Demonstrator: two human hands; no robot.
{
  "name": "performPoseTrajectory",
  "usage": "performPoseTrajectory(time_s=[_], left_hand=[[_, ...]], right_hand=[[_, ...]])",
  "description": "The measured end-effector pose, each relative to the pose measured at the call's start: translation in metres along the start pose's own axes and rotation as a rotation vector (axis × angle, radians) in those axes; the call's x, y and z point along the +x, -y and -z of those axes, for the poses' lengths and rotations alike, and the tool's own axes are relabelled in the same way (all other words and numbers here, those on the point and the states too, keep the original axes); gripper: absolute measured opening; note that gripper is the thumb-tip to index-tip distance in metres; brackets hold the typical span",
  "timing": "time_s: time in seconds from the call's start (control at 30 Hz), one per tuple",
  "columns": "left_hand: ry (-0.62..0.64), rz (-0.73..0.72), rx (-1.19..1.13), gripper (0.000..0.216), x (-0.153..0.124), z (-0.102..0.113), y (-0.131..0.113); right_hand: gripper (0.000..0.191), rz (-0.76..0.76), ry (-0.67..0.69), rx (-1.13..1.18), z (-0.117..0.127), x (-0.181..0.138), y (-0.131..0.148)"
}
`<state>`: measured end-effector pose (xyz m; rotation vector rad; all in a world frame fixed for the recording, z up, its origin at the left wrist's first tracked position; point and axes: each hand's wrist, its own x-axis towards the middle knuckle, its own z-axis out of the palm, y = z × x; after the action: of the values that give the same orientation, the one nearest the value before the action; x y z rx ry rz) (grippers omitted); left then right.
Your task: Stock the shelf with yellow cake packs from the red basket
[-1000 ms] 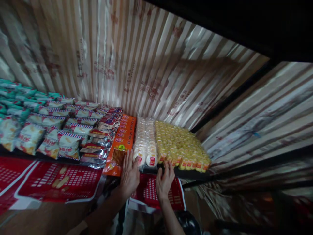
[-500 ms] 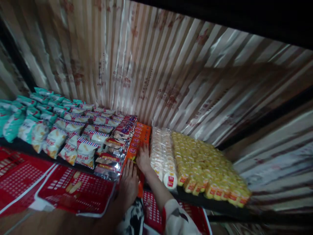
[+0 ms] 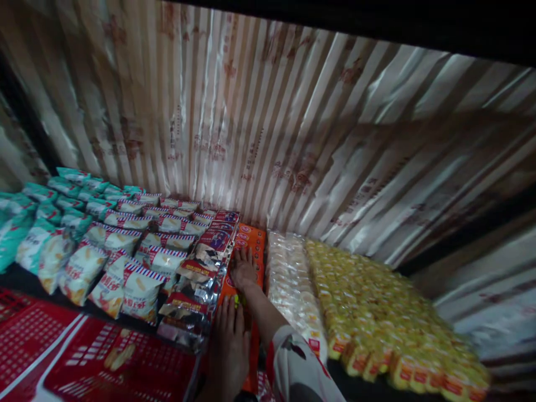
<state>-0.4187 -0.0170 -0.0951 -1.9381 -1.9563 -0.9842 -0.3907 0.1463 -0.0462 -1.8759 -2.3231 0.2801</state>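
Observation:
An orange packet row [image 3: 250, 243] runs from the shelf front to the back wall. My left hand [image 3: 229, 345] lies flat on the near end of that row, fingers stretched out. Further in, my right hand [image 3: 243, 268] rests palm down on the same orange packets, fingers spread, its patterned sleeve [image 3: 299, 365] at the bottom. Silver and red foil packets [image 3: 196, 279] lie just left of both hands. White round-cake packs [image 3: 293, 285] lie just to the right.
Yellow wrapped cakes [image 3: 377, 312] fill the shelf's right part. White crisp bags [image 3: 121, 262] and teal bags [image 3: 50, 201] cover the left. A striped paper lining [image 3: 268, 128] forms the back wall. Red price banners [image 3: 96, 363] hang along the front edge.
My right hand has left the shelf's front edge and reached deeper onto the orange packets. My left hand stays flat on their near end. The view has swung down and to the left.

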Motion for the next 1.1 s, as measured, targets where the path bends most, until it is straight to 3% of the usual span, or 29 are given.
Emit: performPoseTrajectory(time_s=[0.23, 0.57, 1.1], left_hand=[[0.005, 0.028, 0.054, 0.038, 0.003, 0.004, -0.006], [0.038, 0.026, 0.059, 0.044, 0.001, -0.003, -0.008], [0.137, 0.033, 0.071, 0.041, 0.006, 0.007, -0.012]], right_hand=[[0.053, -0.002, -0.075, 0.003, -0.008, -0.001, 0.003], [0.052, -0.007, -0.060, 0.010, -0.004, -0.001, 0.000], [0.054, -0.065, -0.001, -0.024, -0.002, 0.001, -0.005]])
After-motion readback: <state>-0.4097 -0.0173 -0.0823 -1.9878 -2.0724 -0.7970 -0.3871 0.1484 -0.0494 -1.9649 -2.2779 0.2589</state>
